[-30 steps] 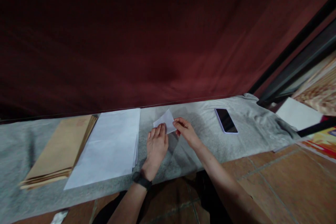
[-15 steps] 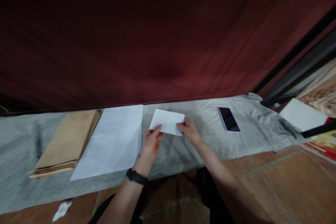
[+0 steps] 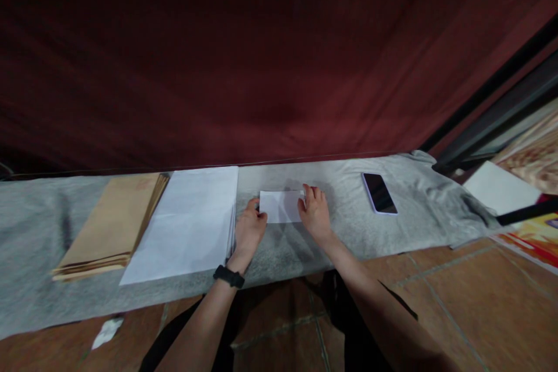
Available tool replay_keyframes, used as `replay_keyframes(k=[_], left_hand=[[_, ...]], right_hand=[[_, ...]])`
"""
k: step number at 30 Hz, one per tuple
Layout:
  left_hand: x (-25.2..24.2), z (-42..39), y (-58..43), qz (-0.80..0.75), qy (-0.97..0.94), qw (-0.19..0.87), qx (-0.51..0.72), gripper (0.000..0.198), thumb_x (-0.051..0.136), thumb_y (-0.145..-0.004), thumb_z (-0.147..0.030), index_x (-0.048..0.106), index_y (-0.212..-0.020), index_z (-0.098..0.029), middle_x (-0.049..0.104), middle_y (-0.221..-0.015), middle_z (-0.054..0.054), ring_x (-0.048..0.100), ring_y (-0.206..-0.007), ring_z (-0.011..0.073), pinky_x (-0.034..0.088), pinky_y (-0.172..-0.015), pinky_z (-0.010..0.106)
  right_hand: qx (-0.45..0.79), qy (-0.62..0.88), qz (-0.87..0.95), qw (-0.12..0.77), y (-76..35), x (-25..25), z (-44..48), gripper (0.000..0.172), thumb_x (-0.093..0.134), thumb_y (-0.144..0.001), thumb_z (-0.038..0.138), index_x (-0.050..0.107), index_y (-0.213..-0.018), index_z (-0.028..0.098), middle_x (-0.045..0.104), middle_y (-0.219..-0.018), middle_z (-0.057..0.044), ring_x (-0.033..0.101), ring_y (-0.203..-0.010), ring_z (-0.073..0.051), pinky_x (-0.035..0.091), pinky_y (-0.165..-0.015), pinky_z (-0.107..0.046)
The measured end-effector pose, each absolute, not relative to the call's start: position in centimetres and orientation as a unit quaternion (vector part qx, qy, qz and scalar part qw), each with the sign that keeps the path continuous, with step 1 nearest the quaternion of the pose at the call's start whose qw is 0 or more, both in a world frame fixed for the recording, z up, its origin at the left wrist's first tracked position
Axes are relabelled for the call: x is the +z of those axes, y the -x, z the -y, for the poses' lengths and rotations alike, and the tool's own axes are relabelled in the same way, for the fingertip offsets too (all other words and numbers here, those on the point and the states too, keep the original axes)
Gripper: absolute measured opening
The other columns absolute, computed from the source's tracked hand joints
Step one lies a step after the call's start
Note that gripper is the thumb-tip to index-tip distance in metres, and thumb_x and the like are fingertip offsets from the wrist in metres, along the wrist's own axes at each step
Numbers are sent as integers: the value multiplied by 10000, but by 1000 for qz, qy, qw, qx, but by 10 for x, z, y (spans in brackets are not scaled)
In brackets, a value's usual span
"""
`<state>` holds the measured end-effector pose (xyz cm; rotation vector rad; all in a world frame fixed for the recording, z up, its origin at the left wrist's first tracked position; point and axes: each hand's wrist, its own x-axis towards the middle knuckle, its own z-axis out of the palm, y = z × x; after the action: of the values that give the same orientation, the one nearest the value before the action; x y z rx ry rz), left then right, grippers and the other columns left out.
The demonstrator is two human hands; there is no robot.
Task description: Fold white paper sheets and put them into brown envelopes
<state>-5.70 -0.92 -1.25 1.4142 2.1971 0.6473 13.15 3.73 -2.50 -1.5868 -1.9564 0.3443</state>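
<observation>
A small white folded sheet of paper (image 3: 281,207) lies level on or just over the grey cloth, straight in front of me. My left hand (image 3: 250,226), with a dark band on its wrist, grips the paper's left edge, thumb toward the near corner and index finger curled at the far one. At the opposite end, my right hand (image 3: 315,210) has its thumb and index finger on the right edge. To the left of my left hand is a stack of large white paper sheets (image 3: 187,221), close to my fingers.
Brown envelopes (image 3: 111,221) are stacked at the far left on the grey cloth (image 3: 349,244). A phone in a lilac case (image 3: 379,193) lies on the right. Behind hangs a dark red curtain (image 3: 279,81). A crumpled white scrap (image 3: 107,332) is on the tiled floor.
The folded paper has gone from tilted and raised to level and square. Both my hands have shifted their grip to its side edges.
</observation>
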Motion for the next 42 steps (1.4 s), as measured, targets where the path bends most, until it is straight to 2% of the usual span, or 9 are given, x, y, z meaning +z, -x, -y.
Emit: replay_keyframes(k=[5, 9, 15, 19, 23, 27, 32, 37, 42], left_hand=[[-6, 12, 54, -796, -527, 215, 204, 479, 557, -900, -183, 548, -1379, -193, 762, -1019, 76, 727, -947, 238, 521, -832, 321], [-5, 11, 55, -792, -538, 215, 191, 483, 552, -915, -188, 523, -1397, -185, 761, -1044, 79, 725, -970, 244, 529, -840, 330], [-2, 15, 52, -797, -566, 174, 119, 480, 519, -954, -219, 484, -1430, -167, 749, -1119, 119, 721, -1023, 271, 535, -872, 360], [1, 23, 37, -804, -584, 70, 90, 423, 433, -986, -215, 531, -1380, -97, 719, -1173, 178, 689, -1093, 307, 522, -927, 415], [-4, 23, 17, -742, -660, -18, 117, 471, 326, -1035, -274, 521, -1429, -104, 588, -1427, 185, 531, -1346, 321, 426, -1099, 473], [-20, 18, 6, -653, -747, 14, 121, 553, 281, -1059, -405, 400, -1544, -167, 387, -1628, 84, 287, -1530, 252, 235, -1253, 451], [-36, 16, 10, -665, -739, 24, 107, 634, 260, -1056, -477, 310, -1588, -136, 340, -1647, 93, 250, -1546, 226, 189, -1270, 413], [-43, 17, 21, -689, -717, 4, 108, 662, 275, -1048, -515, 327, -1581, -126, 319, -1652, 103, 225, -1554, 239, 173, -1271, 432], [-45, 18, 27, -687, -720, -1, 95, 602, 290, -1055, -465, 346, -1578, -172, 285, -1668, 86, 221, -1555, 252, 160, -1270, 467]], right_hand=[[99, 481, 844, 216, -107, -37, -17, 480, 389, -1051, 307, 469, -1508, 181, 443, -1582, -117, 401, -1451, -258, 351, -1178, -446], [73, 482, 859, 156, -100, -48, -7, 527, 382, -1071, 419, 430, -1542, 189, 343, -1640, -103, 337, -1500, -280, 260, -1230, -466], [48, 530, 835, 140, -110, -49, -8, 557, 348, -1077, 455, 412, -1554, 173, 314, -1641, -124, 328, -1507, -292, 257, -1228, -471], [43, 526, 839, 130, -114, -48, -10, 548, 343, -1081, 415, 388, -1564, 160, 302, -1642, -133, 306, -1517, -290, 260, -1225, -482], [38, 523, 844, 114, -115, -48, -9, 540, 344, -1072, 356, 367, -1575, 160, 281, -1650, -133, 301, -1519, -289, 239, -1233, -486], [34, 514, 854, 76, -117, -46, -8, 579, 356, -1014, 195, 327, -1587, 112, 240, -1663, -135, 255, -1537, -276, 208, -1250, -456], [30, 512, 856, 64, -118, -47, -10, 598, 368, -1010, 216, 303, -1599, 129, 231, -1667, -136, 253, -1536, -294, 216, -1245, -475], [25, 512, 855, 81, -120, -49, -10, 549, 327, -1051, 268, 335, -1589, 157, 258, -1664, -123, 263, -1534, -284, 221, -1237, -473], [26, 512, 853, 93, -122, -51, -9, 535, 302, -1070, 302, 341, -1587, 169, 279, -1658, -114, 282, -1527, -278, 216, -1237, -476]])
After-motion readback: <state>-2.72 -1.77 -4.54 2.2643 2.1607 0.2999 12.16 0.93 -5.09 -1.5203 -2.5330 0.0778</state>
